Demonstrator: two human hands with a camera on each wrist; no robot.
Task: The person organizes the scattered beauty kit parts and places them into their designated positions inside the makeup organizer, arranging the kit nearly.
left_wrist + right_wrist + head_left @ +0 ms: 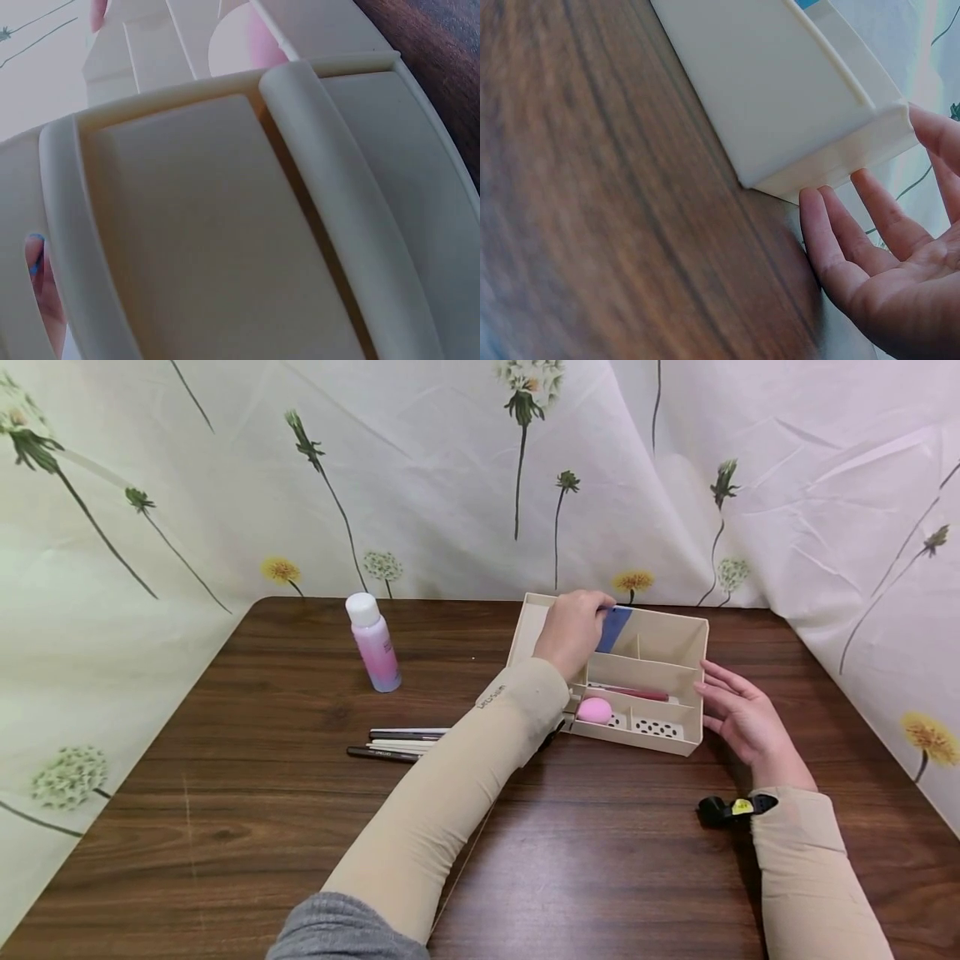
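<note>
A cream compartment organizer box (pixel 671 643) stands at the back right of the table. My left hand (pixel 573 625) reaches into its back section and pinches a flat blue item (pixel 615 628) whose kind I cannot tell. Along the box's right wall, my right hand (pixel 750 727) rests its outstretched fingertips, seen close up in the right wrist view (pixel 900 262). Inside the box lie a pink makeup sponge (pixel 595 710) in a front compartment and a slim red-handled tool (pixel 637 692) in the middle one. Ridged cream plastic of the box fills most of the left wrist view.
A white-capped pink and blue bottle (pixel 377 647) stands upright left of the box. Several black and white slim sticks (pixel 390 748) lie on the table (pixel 262 793), partly behind my left forearm. A floral cloth (pixel 450 477) hangs behind the table.
</note>
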